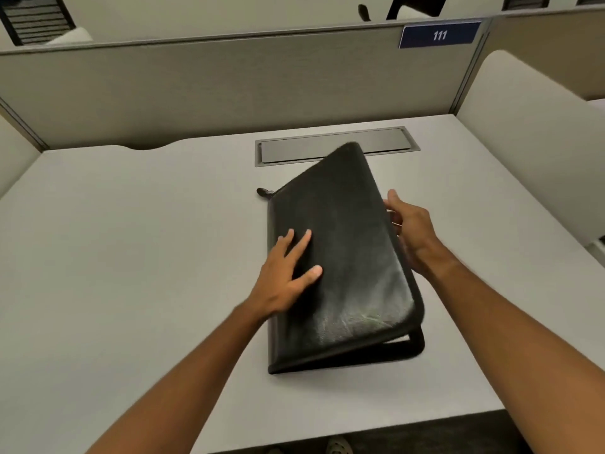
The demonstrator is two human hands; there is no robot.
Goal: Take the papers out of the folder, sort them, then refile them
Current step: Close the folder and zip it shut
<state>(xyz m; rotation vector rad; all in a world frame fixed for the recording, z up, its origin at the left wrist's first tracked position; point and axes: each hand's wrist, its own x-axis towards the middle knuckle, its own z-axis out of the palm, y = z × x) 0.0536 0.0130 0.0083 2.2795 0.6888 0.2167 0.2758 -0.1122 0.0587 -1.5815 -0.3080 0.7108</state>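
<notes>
Your left hand (288, 273) lies flat on the front cover of the black zip folder (343, 257), fingers straight and spread, thumb out to the side, pressing rather than gripping. Your right hand (409, 231) reaches in from the right and takes the cover's free edge, thumb on top and fingers curled under it, so it is gripping the folder. Both forearms run up from the bottom of the view, bare.

The folder sits in the middle of the desk (131, 257), its spine side to your left and its cover lifted on the right, with a wedge-shaped gap showing at the near corner. The cover looks like smooth leather, scuffed pale near the lower end, with rounded corners. A zip pull (263, 191) sticks out at the far left corner.

The desk is a matte light grey slab with a recessed metal cable hatch (334, 145) behind the folder. Beige partition panels stand around it, and one carries a blue sign (438, 35) reading 111.
</notes>
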